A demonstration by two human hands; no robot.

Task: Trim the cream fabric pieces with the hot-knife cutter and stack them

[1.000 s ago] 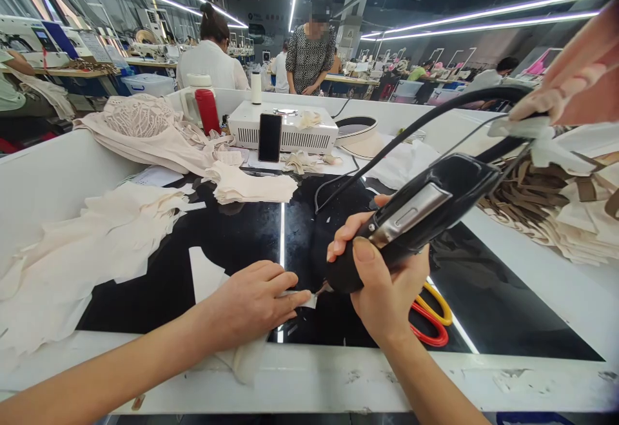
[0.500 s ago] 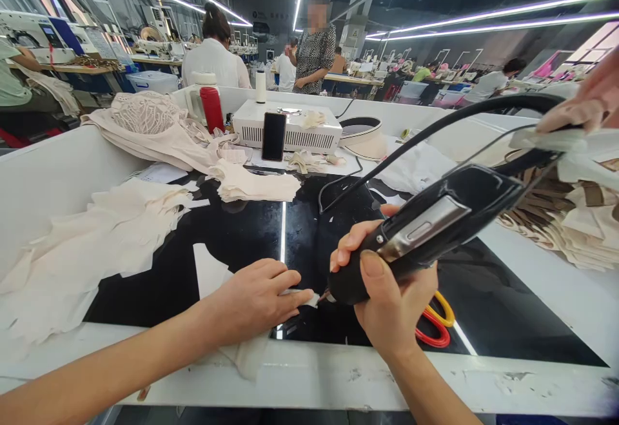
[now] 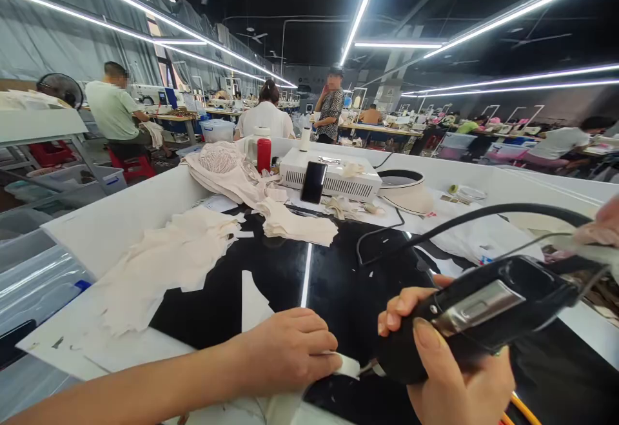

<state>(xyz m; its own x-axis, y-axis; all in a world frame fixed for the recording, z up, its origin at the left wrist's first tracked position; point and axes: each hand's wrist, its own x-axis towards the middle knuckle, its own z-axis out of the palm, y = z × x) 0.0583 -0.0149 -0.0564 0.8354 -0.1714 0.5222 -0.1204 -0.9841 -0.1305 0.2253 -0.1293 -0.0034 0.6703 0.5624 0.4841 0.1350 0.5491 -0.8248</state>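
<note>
My right hand [image 3: 449, 360] is wrapped round a black corded hand tool [image 3: 476, 312] with a silver plate on its side and a thin metal tip pointing left. That tip meets, or nearly meets, the end of a narrow cream fabric strip [image 3: 347, 366]. Fingers together, my left hand [image 3: 290, 351] grips the strip down against the black work surface [image 3: 358, 309]. More pale cloth hangs below my left hand, and a white piece [image 3: 254, 306] lies just behind it. Yellow-orange scissor handles [image 3: 525, 409] show partly beneath my right wrist.
Cream fabric pieces [image 3: 164, 264] are piled at left, with a smaller stack [image 3: 297, 224] further back. A phone [image 3: 314, 182] leans on a white vented box [image 3: 338, 183]. Another person's hand [image 3: 602, 225] is by the tool's cable [image 3: 503, 209]. Low white walls [image 3: 541, 186] edge the table.
The view has tilted up and swung left, so the table sits lower and further right. Both hands keep their holds; the tool's tip stays by the strip's end.
</note>
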